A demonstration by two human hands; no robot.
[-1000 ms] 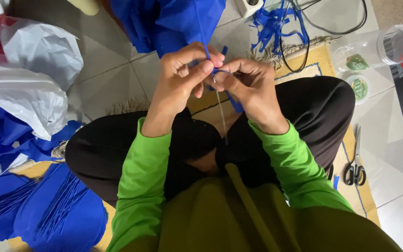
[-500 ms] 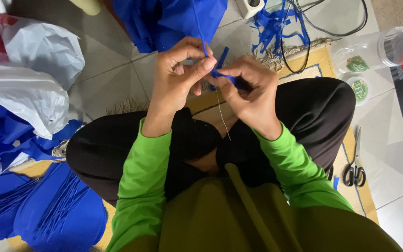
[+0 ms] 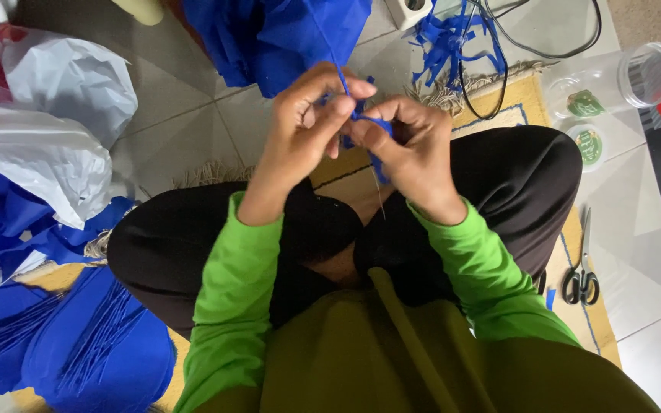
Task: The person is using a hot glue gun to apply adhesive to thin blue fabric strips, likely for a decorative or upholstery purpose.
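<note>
1. The person sits cross-legged on a fringed rug (image 3: 514,99), and both hands meet above the lap, raised towards the head camera; that puts the fine work right under the eyes.
2. The left hand (image 3: 307,115) is closed narrow, thumb and fingers pinched on a thin blue strip (image 3: 369,124). The strip runs up from the pinch to the large blue cloth (image 3: 284,38) lying on the tiles in front, so it looks taut, as if held under tension.
3. The right hand (image 3: 407,145) is also curled tight, its fingertips gripping the same strip just beside the left hand's pinch. A short blue end hangs down below its palm. The hands touch, which judging by the grip steadies the small piece between them.
4. A thin pale line hangs below the right hand; whether it is thread or a needle cannot be told.
5. Scissors (image 3: 581,268) lie on the floor beside the right knee, within reach but well apart from the hands.
6. Blue scraps (image 3: 453,38) lie beyond the rug near black cables, fringed blue pieces (image 3: 78,352) pile up by the left knee, and white plastic bags (image 3: 40,122) sit farther left.
</note>
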